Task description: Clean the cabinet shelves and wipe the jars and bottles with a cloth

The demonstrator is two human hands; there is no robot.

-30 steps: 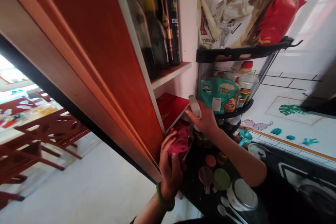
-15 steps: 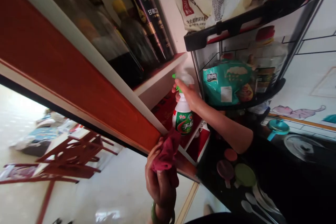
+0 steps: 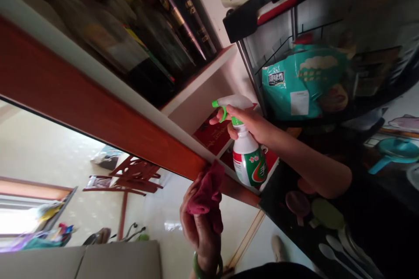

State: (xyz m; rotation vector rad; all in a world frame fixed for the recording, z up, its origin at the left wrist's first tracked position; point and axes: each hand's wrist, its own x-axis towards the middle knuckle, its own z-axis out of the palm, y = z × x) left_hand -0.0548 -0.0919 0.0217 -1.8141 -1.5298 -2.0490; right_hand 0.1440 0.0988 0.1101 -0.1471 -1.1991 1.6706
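My right hand (image 3: 247, 124) is wrapped round the neck of a white spray bottle (image 3: 248, 159) with a green label and a green nozzle. One finger reaches by the green trigger. The bottle tilts slightly in front of a low shelf compartment that holds a red box (image 3: 212, 133). Lower down, my left hand (image 3: 199, 229), with a green bangle at the wrist, grips a bunched dark-red cloth (image 3: 207, 192). The cloth lies against the red-brown wooden edge (image 3: 170, 152) of the cabinet.
Glass bottles (image 3: 157, 30) and a tall dark box (image 3: 186, 13) stand on the shelf above. To the right, a black rack (image 3: 242, 26) holds a teal food bag (image 3: 294, 80). Spoons (image 3: 337, 253) and a blue strainer-like item (image 3: 396, 152) lie on the dark counter.
The camera view has shifted. My right hand and the spray bottle now appear lower and further right, away from the shelf compartment. My left hand keeps its hold on the cloth at the wooden edge.
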